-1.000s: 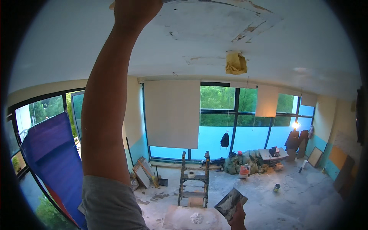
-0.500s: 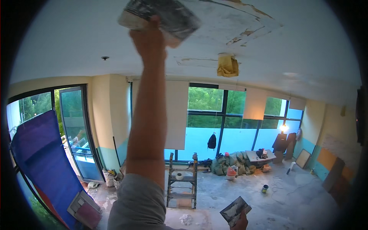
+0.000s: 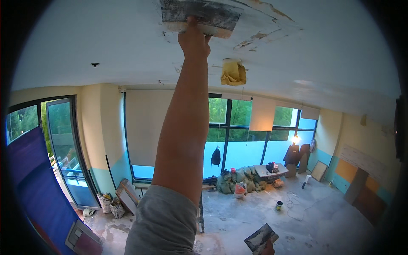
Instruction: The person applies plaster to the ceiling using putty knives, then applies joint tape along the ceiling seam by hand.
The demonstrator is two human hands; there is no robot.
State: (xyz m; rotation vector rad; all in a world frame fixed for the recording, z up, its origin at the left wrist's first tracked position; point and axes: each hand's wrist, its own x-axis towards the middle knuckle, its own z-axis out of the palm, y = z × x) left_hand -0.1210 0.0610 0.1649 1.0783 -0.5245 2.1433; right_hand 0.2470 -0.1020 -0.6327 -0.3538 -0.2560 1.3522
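Wide blade: compared with half a second ago, the wide blade (image 3: 219,17) sits farther right and more level, beneath the ceiling (image 3: 63,53) and beside the cracked strips (image 3: 255,39).
View: it has turned rightward, so the paper bag (image 3: 233,73) now appears farther left, below and right of the raised fingers.
Left hand: the left hand (image 3: 194,42) is clamped on the blade's grip, one finger lying against its face; the blade spreads just above the knuckles.
Contact: I cannot tell whether the blade's far edge touches the ceiling.
Meaning: the blade has come up to the damaged stretch, apparently in mid-stroke.
Right hand: the right hand (image 3: 268,248), partly cut off, grips a smeared plate (image 3: 258,238), which extends up and left from its fingers.
Floor: a can (image 3: 279,205) stands well beyond the right fingers.
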